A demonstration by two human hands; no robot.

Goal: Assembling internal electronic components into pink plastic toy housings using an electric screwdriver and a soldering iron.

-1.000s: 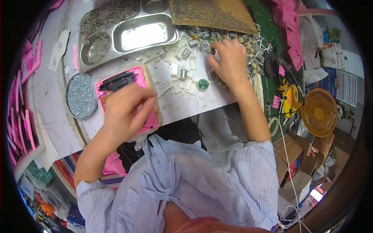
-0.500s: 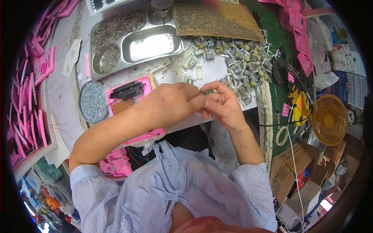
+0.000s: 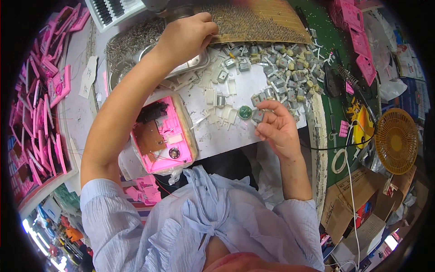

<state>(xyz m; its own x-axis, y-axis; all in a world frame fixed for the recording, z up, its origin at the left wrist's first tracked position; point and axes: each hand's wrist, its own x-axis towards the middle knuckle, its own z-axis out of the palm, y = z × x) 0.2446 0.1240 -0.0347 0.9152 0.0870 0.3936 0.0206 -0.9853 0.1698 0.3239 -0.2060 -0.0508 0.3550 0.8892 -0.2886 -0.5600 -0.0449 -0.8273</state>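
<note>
My left hand (image 3: 188,38) reaches over the metal tray (image 3: 199,63) to the near edge of a brown board (image 3: 258,22) covered with many small metal pieces. Its fingers are pinched together; what lies between them, if anything, cannot be seen. Lower right, my right hand (image 3: 278,127) pinches a small grey motor (image 3: 258,116) between thumb and fingers. Beside that motor sits a small round container with green contents (image 3: 245,112). Under my left forearm lies an opened pink plastic housing (image 3: 170,154) with a black part, a brown circuit board and a round metal part.
A heap of small grey motors (image 3: 290,72) covers the table's right side, with loose white plastic pieces (image 3: 222,113) nearer the middle. Stacked pink housings (image 3: 36,118) fill the left. A yellow fan (image 3: 396,141), cables and an open cardboard box (image 3: 349,195) stand on the right.
My left hand has left my right hand and moved up to the brown board. My right hand has shifted slightly right and down, uncovering the green container. The view has tilted a little.
</note>
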